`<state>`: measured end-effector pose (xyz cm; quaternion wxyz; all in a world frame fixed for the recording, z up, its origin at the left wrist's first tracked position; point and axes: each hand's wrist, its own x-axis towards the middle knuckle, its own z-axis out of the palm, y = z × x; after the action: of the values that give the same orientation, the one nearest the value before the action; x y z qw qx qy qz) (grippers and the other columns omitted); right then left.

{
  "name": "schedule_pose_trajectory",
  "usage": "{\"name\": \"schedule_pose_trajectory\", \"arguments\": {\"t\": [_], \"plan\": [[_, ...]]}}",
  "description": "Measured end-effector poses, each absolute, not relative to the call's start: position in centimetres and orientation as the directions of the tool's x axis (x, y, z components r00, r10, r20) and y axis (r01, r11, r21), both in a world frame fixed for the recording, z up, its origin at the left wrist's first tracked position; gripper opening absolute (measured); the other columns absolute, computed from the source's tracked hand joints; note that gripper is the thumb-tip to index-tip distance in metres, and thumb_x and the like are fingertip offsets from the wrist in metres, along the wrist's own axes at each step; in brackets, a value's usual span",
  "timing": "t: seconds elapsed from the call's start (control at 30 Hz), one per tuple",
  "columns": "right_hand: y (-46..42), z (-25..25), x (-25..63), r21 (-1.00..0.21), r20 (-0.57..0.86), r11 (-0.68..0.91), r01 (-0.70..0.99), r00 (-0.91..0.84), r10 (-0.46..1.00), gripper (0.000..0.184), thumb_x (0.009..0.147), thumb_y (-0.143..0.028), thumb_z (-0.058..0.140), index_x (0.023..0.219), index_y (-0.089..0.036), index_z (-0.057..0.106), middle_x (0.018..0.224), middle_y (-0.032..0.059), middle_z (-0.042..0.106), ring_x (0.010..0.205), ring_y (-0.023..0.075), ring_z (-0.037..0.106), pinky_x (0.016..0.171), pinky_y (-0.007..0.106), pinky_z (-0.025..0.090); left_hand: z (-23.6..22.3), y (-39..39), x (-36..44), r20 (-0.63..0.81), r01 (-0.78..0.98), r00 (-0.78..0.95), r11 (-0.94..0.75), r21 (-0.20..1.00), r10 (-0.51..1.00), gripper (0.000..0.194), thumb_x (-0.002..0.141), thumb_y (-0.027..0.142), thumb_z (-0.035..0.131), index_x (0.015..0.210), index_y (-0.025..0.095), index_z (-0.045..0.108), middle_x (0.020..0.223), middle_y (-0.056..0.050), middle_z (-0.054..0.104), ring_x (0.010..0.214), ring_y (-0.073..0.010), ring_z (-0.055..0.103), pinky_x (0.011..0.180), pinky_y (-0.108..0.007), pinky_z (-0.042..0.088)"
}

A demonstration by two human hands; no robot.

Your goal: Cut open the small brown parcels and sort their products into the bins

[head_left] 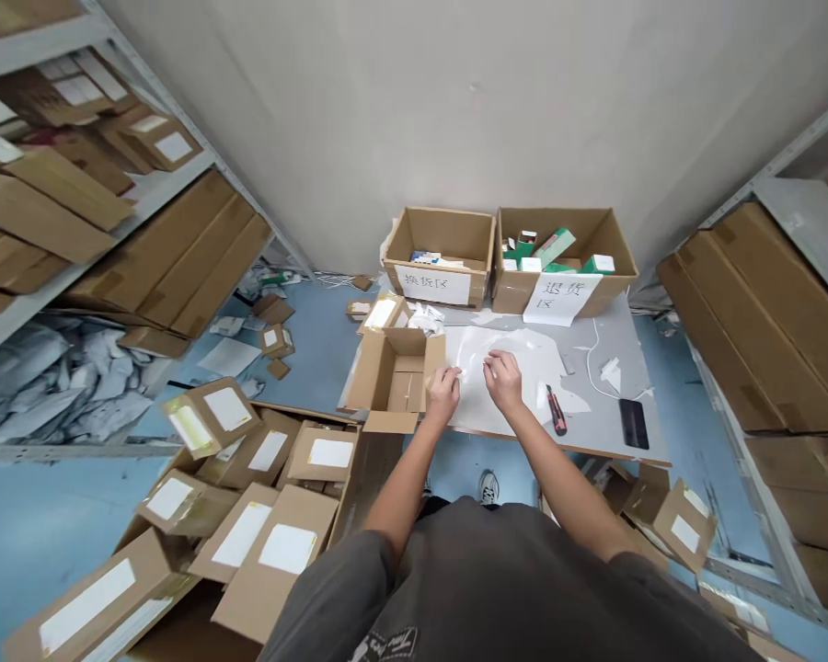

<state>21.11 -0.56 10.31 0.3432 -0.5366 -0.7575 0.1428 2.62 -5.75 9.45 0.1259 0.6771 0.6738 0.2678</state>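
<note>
Over the table's front part, my left hand point(443, 393) is closed in a pinch beside the right flap of an open, empty-looking cardboard box point(406, 375). My right hand point(504, 379) is a short way to its right, fingers also pinched together. Whatever is in the fingertips is too small or too clear to make out. Beneath both hands lies a white sheet point(479, 409) with a shiny, wrinkled surface. A red and black utility knife point(556, 410) rests on the table to the right of my right hand.
Two labelled cardboard bins point(433, 285) point(514, 296) stand at the table's back, with small cartons inside. A phone point(634, 424) and a white cable point(595, 368) lie at right. A large carton of parcels point(269, 450) is at left. Shelves point(172, 101) flank both sides.
</note>
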Motion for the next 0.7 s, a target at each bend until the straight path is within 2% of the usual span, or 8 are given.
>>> {"name": "schedule_pose_trajectory", "arguments": {"t": [0.13,0.23,0.3,0.37,0.43,0.5,0.57,0.7], "plan": [[0.1,11.9,11.4,-0.578,0.401,0.514,0.634,-0.328,0.856,0.033,0.103,-0.018,0.045,0.114,-0.023,0.076,0.126,0.0155,0.070,0.126,0.0307,0.062,0.111,0.049,0.052,11.2,-6.7,-5.2,0.233,0.826,-0.158,-0.001,0.563,0.959,0.036,0.103,0.013,0.047,0.116,0.023,0.079,0.125,-0.013,0.070,0.123,-0.0232,0.069,0.111,-0.036,0.055],[0.3,10.4,3.7,-0.562,0.328,0.582,0.587,-0.488,0.809,0.035,0.102,-0.015,0.043,0.111,-0.022,0.076,0.123,0.0136,0.071,0.122,0.0278,0.063,0.109,0.043,0.052,10.3,-7.1,-10.6,0.178,0.812,-0.184,0.047,0.582,0.967,0.036,0.100,0.012,0.049,0.117,0.022,0.079,0.124,-0.012,0.071,0.121,-0.0229,0.069,0.112,-0.037,0.055],[0.2,8.4,-0.3,-0.529,0.200,0.584,0.615,-0.579,0.790,0.035,0.100,-0.012,0.043,0.110,-0.019,0.076,0.119,0.0133,0.073,0.118,0.0267,0.063,0.107,0.040,0.051,9.0,-7.3,-13.5,0.060,0.817,-0.111,0.056,0.573,0.992,0.037,0.096,0.011,0.055,0.122,0.021,0.078,0.125,-0.013,0.073,0.123,-0.0244,0.069,0.114,-0.040,0.054],[0.0,6.1,-2.9,-0.460,0.009,0.556,0.693,-0.622,0.783,0.032,0.100,-0.013,0.047,0.113,-0.017,0.076,0.120,0.0148,0.074,0.121,0.0277,0.061,0.107,0.040,0.049,7.8,-7.6,-15.7,-0.071,0.837,-0.014,0.050,0.544,0.997,0.040,0.091,0.012,0.063,0.128,0.020,0.077,0.133,-0.015,0.072,0.131,-0.0280,0.066,0.119,-0.044,0.052],[-0.4,3.9,-4.0,-0.374,-0.176,0.535,0.758,-0.624,0.761,0.032,0.098,-0.016,0.056,0.123,-0.015,0.076,0.132,0.0175,0.072,0.132,0.0302,0.056,0.112,0.042,0.045,7.1,-8.2,-17.6,-0.144,0.864,0.020,0.056,0.500,0.989,0.046,0.089,0.017,0.070,0.135,0.021,0.075,0.146,-0.015,0.067,0.145,-0.0318,0.056,0.125,-0.048,0.047],[-0.8,2.4,-4.1,-0.318,-0.280,0.538,0.781,-0.619,0.733,0.045,0.095,-0.020,0.066,0.140,-0.016,0.070,0.151,0.0186,0.063,0.146,0.0332,0.047,0.118,0.046,0.040,7.0,-8.9,-19.1,-0.142,0.891,-0.011,0.074,0.449,0.990,0.051,0.093,0.024,0.072,0.144,0.024,0.070,0.159,-0.014,0.057,0.158,-0.0342,0.041,0.128,-0.051,0.043],[-1.4,1.7,-3.5,-0.294,-0.281,0.540,0.789,-0.611,0.740,0.062,0.094,-0.026,0.071,0.154,-0.020,0.060,0.166,0.0178,0.050,0.156,0.0357,0.037,0.124,0.052,0.033,7.2,-9.3,-20.4,-0.132,0.911,-0.042,0.092,0.402,0.990,0.058,0.094,0.029,0.074,0.151,0.026,0.065,0.168,-0.014,0.047,0.165,-0.0367,0.028,0.128,-0.054,0.041],[-2.9,2.5,-1.1,-0.246,-0.162,0.477,0.844,-0.521,0.838,0.071,0.097,-0.035,0.070,0.164,-0.020,0.051,0.178,0.0197,0.031,0.164,0.0411,0.022,0.128,0.060,0.025,7.6,-9.2,-21.8,-0.182,0.940,-0.033,0.093,0.330,0.983,0.075,0.085,0.029,0.086,0.156,0.029,0.060,0.180,-0.014,0.028,0.169,-0.0438,0.013,0.130,-0.063,0.033]]}}
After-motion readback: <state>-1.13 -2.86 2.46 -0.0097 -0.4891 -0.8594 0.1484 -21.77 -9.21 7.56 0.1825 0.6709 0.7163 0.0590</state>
